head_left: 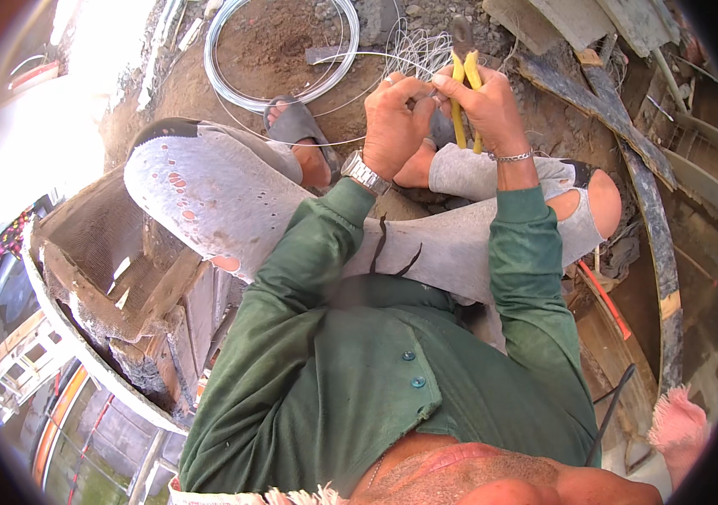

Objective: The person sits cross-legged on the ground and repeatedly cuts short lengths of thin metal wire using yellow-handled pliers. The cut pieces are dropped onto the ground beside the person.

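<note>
My left hand [394,116] is closed in a pinch on thin metal wire, above my crossed shins. Fingertip to fingertip with it, my right hand [492,103] is wrapped around a pair of pliers [472,71] with yellow handles. The dark jaws of the pliers point away from me. The wire's end between my fingers is too small to make out. One strand curves from my left hand toward a large coil of silvery wire [212,59], which lies on the soil beyond my sandalled foot.
A loose tangle of thin wire [419,49] lies just beyond my hands. Weathered wooden planks [603,118] cross on the right, near an orange-red rod [605,301]. To my left stands a worn wooden frame with mesh [110,223]. Broken slabs [536,25] rest at the far right.
</note>
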`<state>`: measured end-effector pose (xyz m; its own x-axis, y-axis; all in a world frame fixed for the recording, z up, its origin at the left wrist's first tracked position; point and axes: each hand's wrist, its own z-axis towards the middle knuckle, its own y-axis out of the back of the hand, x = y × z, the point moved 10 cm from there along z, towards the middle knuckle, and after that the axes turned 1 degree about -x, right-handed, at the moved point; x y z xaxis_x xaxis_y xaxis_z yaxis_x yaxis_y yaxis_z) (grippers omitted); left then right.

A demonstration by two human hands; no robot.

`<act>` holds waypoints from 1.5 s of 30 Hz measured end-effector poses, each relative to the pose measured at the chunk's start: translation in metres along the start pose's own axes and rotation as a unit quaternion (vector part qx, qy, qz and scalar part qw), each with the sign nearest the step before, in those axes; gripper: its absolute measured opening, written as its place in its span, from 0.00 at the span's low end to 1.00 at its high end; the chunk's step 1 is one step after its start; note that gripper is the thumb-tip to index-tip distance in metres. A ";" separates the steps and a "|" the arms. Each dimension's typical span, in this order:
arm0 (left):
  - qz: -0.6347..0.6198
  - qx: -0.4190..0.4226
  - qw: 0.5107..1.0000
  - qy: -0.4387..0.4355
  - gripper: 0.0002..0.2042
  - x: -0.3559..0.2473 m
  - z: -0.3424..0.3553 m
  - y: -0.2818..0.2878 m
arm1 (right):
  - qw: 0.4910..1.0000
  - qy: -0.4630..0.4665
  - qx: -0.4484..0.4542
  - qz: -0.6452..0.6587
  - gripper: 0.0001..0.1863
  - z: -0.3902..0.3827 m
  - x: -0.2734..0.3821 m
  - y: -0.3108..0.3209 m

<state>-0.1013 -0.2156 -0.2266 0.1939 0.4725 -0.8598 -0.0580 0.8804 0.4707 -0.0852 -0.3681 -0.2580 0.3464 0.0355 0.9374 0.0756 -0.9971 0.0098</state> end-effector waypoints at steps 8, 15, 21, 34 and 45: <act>0.234 -0.014 0.970 -0.056 0.26 -0.028 0.002 0.012 | 0.998 0.011 -0.021 -0.066 0.13 -0.002 0.005 0.001; 0.253 0.128 0.955 -0.091 0.19 -0.015 0.018 -0.020 | 0.987 0.062 -0.021 -0.147 0.16 0.001 0.003 0.000; 0.153 0.133 0.979 -0.006 0.14 0.001 0.010 -0.025 | 0.979 0.104 -0.056 -0.169 0.14 0.004 0.007 0.007; 0.081 0.219 0.972 -0.006 0.08 -0.015 0.002 0.012 | 0.954 0.013 -0.268 0.137 0.10 0.046 -0.001 0.126; 0.006 0.105 0.992 0.071 0.07 0.012 0.020 0.036 | 0.854 0.075 0.105 0.503 0.22 -0.083 0.154 0.006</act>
<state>-0.0817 -0.1790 -0.2165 0.0544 0.4962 -0.8665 0.1479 0.8542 0.4984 -0.1093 -0.3738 -0.0843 0.2126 -0.8578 0.4680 -0.0190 -0.4825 -0.8757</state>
